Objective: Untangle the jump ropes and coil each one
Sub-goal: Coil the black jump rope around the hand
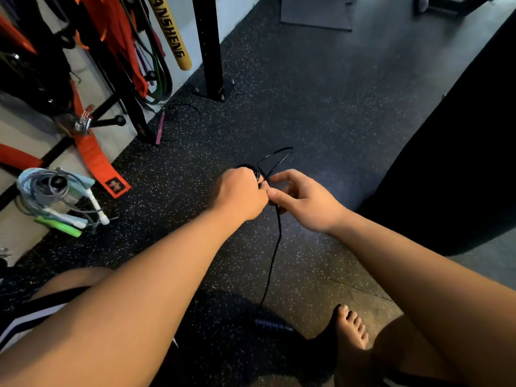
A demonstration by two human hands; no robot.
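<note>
1. Down at floor level: both arms reach out over a black rubber floor (321,107) flecked with pale specks.
2. The left hand (240,195) is a tight fist, fingers curled round a small bunch of the black rope (277,241).
3. Right beside it, touching, the right hand (304,201) pinches the same rope between thumb and curled fingers.
4. A loop of the rope pokes up past the knuckles. One strand drops from the hands to the floor, towards a dark ribbed handle (272,325) lying in shadow near a bare foot (351,328).
5. Further off, by the wall, a pink-handled rope (159,127) lies on the floor, its thin cord looping loosely next to it.
6. On the far left sits a bundle of ropes (53,188), pale blue and grey, with white handles and a green handle (60,227) sticking out.
7. A black post (208,46) is bolted to the floor, with a yellow lettered stick (171,32) hanging just to its left.
8. An orange belt (96,159) trails down from a cluttered rack on the left.
9. A grey mat (315,12) lies at the far end of the room.
10. A big black shape (460,149) fills the right side; I cannot tell what it is.
</note>
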